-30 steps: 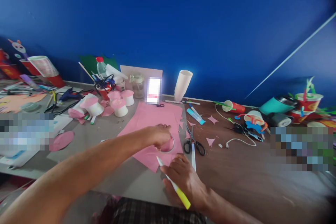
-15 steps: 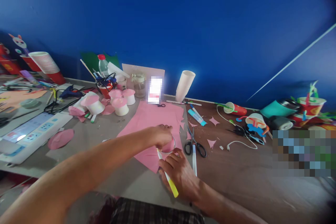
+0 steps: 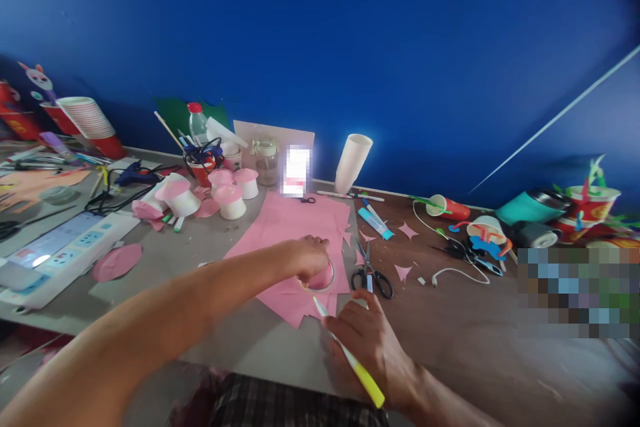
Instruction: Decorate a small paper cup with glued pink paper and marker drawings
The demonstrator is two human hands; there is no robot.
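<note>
My left hand (image 3: 309,258) presses down on a small round clear object (image 3: 324,278) that rests on a sheet of pink paper (image 3: 295,227). A white and yellow pen (image 3: 349,355) is gripped in my right hand (image 3: 367,341), its tip on the pink paper just below the round object. Black-handled scissors (image 3: 370,269) lie right of the paper, beside a white pen (image 3: 369,283).
Several pink-topped paper cups (image 3: 231,202) stand behind the paper, with a jar (image 3: 265,161), a white cup stack (image 3: 353,163) and a bottle (image 3: 197,123). A power strip (image 3: 60,250) lies left. Pink scraps, cables and decorated cups (image 3: 483,230) crowd the right.
My right hand drew back toward me and to the right, and the pen tip slid from the round object's left edge to its lower side. My left hand stayed put.
</note>
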